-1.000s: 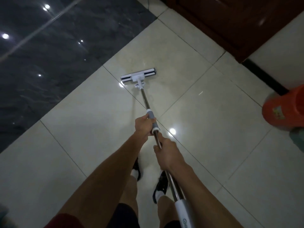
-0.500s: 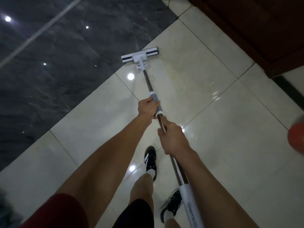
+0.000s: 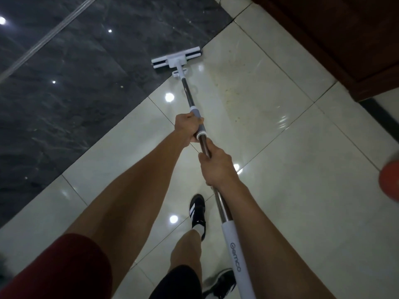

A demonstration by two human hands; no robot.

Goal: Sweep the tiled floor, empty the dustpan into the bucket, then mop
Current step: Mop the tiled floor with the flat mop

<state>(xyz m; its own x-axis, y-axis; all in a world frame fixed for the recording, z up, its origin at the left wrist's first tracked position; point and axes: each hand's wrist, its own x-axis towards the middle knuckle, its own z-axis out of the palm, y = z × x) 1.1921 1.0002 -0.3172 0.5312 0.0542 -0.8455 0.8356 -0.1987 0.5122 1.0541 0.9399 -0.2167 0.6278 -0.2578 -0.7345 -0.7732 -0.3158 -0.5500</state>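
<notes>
- The mop (image 3: 195, 117) stretches from the bottom middle of the frame up to the top middle, where its flat white head (image 3: 177, 57) sits on the pale floor (image 3: 280, 169), right at the edge of the dark tiles (image 3: 75, 72).
- The left hand (image 3: 187, 128) is wrapped tight round the grey grip, far down the pole, likely so it can steer and press.
- The right hand (image 3: 216, 167) is curled round the shiny pole just behind it, probably to push.
- An orange thing (image 3: 389, 182), maybe the bucket, waits at the right edge.
</notes>
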